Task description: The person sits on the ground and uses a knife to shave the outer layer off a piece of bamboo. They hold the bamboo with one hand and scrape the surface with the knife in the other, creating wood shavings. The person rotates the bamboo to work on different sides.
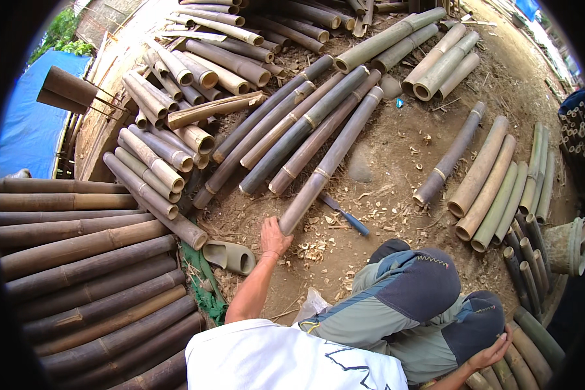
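Left hand (pixel 274 237) gripped the near end of a long pole (pixel 328 162), fingers wrapped: stiff, probably heavy, best lifted nearer mid-length; right hand (pixel 491 354) rested open-fingered on the knee (pixel 481 318).

Single head view — wide fisheye, looking steeply down and forward over own knees (pixel 429 286) at the dirt ground (pixel 383 162) and bamboo poles (pixel 292 130). Close range, edges bend — no second view to overlap.

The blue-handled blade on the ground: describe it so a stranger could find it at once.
Start at the fan of long bamboo poles on the dirt. Below the lower end of the pole gripped by the left hand, among pale shavings, lies the knife. Its blue handle marks it out.
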### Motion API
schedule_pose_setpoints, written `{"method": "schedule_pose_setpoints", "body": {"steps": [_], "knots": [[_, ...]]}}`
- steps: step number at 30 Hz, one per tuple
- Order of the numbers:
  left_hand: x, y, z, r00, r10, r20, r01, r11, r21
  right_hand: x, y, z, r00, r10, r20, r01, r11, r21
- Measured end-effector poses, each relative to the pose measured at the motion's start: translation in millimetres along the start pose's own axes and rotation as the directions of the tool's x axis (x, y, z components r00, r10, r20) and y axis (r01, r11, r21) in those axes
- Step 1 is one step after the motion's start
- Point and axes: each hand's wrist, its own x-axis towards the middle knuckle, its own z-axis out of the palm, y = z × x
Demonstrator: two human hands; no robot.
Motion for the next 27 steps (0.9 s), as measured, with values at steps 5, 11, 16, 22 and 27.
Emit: {"method": "schedule_pose_setpoints", "body": {"steps": [5,11,16,22,27], "knots": [[11,11,19,0.982,0.122,-0.146,-0.125,0.992,-0.008,-1,-1,6,0.999,-0.043,-0.011,0.043,0.999,-0.014],[113,2,-2,0.918,-0.084,-0.387,-0.006,0.974,-0.226,1,20,-5,1.0,-0.009,-0.016,0.008,0.999,-0.042],[137,8,-22,0.992,-0.121,-0.022,0.115,0.974,-0.194,-2,29,-8,1.0,-0.002,-0.028,0.001,0.999,-0.049],[97,27,-61,0.878,0.17,0.447,0.217,0.691,-0.689,-2,29,-14,0.999,0.002,-0.044,-0.005,0.998,-0.068],[63,52,-78,0.498,0.618,0.608,0.758,0.03,-0.652,-6,33,-11,0.998,0.036,-0.049,-0.038,0.998,-0.046]]}}
